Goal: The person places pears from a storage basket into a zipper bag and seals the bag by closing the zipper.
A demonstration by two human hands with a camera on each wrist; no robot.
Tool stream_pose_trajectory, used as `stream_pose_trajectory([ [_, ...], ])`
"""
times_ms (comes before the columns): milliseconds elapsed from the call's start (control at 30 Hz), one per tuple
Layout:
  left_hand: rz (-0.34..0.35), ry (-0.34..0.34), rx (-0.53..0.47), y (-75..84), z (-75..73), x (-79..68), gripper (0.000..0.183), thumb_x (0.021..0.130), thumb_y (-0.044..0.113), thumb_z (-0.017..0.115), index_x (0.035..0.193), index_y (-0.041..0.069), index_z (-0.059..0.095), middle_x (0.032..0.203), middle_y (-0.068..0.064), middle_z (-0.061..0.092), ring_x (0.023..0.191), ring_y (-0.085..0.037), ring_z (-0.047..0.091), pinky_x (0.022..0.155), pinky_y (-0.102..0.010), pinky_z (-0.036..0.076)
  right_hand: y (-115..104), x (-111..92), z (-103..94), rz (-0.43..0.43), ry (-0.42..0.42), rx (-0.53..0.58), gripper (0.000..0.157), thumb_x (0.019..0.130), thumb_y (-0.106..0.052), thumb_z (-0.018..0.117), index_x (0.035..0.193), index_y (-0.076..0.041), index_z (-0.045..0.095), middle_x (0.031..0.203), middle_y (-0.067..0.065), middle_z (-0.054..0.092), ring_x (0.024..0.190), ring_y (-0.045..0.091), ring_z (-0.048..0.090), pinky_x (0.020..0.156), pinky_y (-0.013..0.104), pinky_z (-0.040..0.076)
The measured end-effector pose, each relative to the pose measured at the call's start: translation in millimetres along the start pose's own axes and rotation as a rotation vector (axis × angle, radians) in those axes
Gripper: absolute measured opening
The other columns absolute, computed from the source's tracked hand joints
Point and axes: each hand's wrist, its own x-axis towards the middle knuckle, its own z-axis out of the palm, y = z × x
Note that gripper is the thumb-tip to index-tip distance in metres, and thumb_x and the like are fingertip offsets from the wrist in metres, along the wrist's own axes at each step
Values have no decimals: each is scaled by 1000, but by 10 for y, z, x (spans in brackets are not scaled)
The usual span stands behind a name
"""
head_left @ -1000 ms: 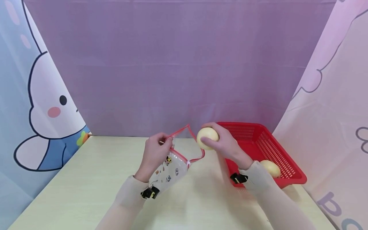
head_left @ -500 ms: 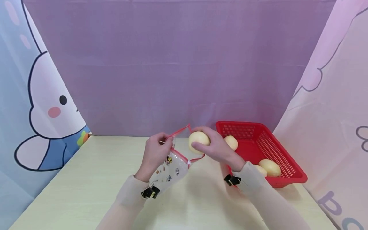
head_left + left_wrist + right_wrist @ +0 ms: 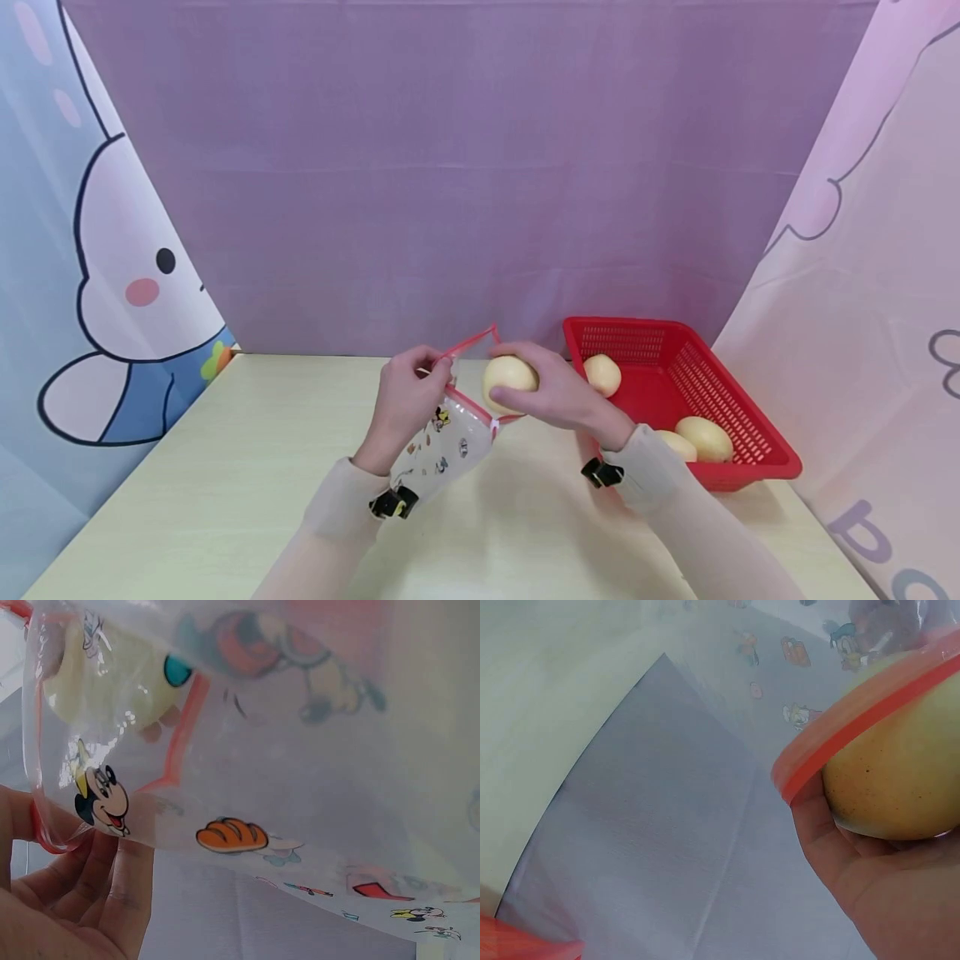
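Observation:
My left hand [image 3: 401,404] pinches the red rim of a clear plastic zip bag [image 3: 442,450] printed with cartoon figures. The bag's mouth gapes to the right, a white slider [image 3: 494,426] at its near corner. My right hand [image 3: 558,390] grips a round, pale yellow fruit [image 3: 507,382], thumb on the near side and fingers over the far side. In the right wrist view the bag's red rim [image 3: 855,727] crosses over the fruit [image 3: 892,780], which is partly inside the mouth. Through the plastic in the left wrist view, the fruit [image 3: 112,675] shows beside the cartoon prints.
On the right of the pale wooden table [image 3: 300,442] stands a red plastic basket [image 3: 757,417]. It holds several similar fruits, one at the back left [image 3: 602,376] and others near the front [image 3: 705,437]. A purple cloth [image 3: 480,183] hangs behind, with printed curtains at both sides.
My right hand has carried the fruit left and slightly down, from beside the bag into its mouth. More fruit shows in the basket. The left hand and bag have barely moved.

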Motion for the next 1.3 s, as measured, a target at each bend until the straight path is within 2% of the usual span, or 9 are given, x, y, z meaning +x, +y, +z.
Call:
stream_pose_trajectory([
  [400,-1,3,-11,8,14,-2,16,97,14,61,91,5,73,78,-6,68,70,-22,58,54,-28,49,-18,24,30,17,-60,-1,62,85,-33,76,140,-13,56,125,2,59,103,22,60,77,37,58],
  [667,-20,-3,-16,-1,7,5,17,99,13,60,93,3,72,78,-7,68,68,-21,59,52,-27,50,-28,27,54,40,-91,-20,58,87,-37,75,137,-15,58,124,1,60,106,21,58,75,36,58],
  [733,-22,-4,-22,2,5,4,18,99,14,60,93,3,72,78,-6,68,67,-21,59,51,-28,50,-27,29,41,27,-88,-24,57,88,-37,74,138,-13,59,128,3,60,109,22,58,79,37,58],
  [833,-17,-4,-35,4,3,3,18,100,14,59,93,3,72,77,-6,69,64,-21,60,50,-28,51,-26,36,12,-18,-64,-33,53,91,-33,72,137,-10,60,130,5,62,113,26,59,85,40,57],
  [967,-19,-9,-28,-11,3,3,18,100,15,59,93,4,71,78,-6,69,64,-20,61,50,-28,50,-31,38,-26,-62,-27,-53,37,94,-25,71,127,-8,67,121,5,68,108,24,63,87,42,56],
  [1100,-29,-1,-17,-20,-14,3,18,100,14,58,94,4,72,78,-6,69,66,-21,61,51,-28,51,-47,24,-75,-47,-13,-75,29,95,-24,70,121,-10,71,113,1,71,100,17,65,86,41,56],
  [1300,-22,9,-17,-18,-52,12,19,100,13,58,96,1,72,80,-8,69,70,-22,62,54,-28,53,-105,45,-166,-19,-21,-119,32,94,-26,72,122,-12,71,113,-1,70,102,17,65,86,38,56],
])
